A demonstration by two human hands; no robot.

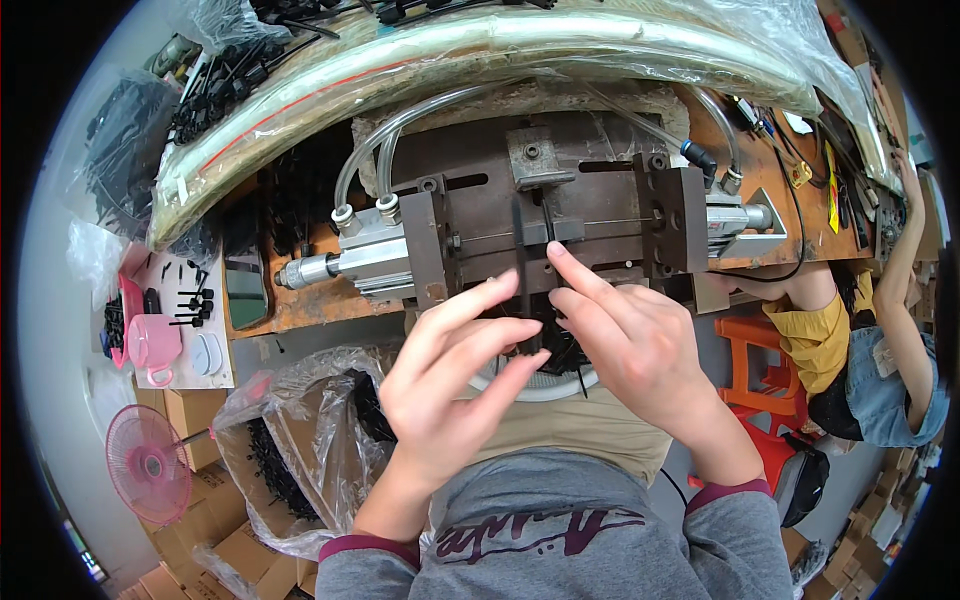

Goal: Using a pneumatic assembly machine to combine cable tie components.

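Note:
My left hand [440,365] is closed on a slim black rod-like part [521,265], held upright in front of a dark metal clamping fixture [600,225]. The rod is somewhat blurred, and my fingers cover its lower end. My right hand [640,345] has its index finger stretched out. That fingertip touches, or nearly touches, a thin black part [548,212] lying at the small grey jaws [568,231] in the fixture's middle. The other right fingers curl below it, with nothing visible in them. Under my hands, several black parts [568,352] lie in a white round container [540,390] at my lap.
Pneumatic cylinders [375,255] [735,218] with clear hoses flank the fixture. A plastic-wrapped roll [480,45] arches behind. At left are a phone [247,282], pink cup [155,342], pink fan [148,464] and lined carton [300,400]. Another person [885,350] sits right, beside an orange stool [745,350].

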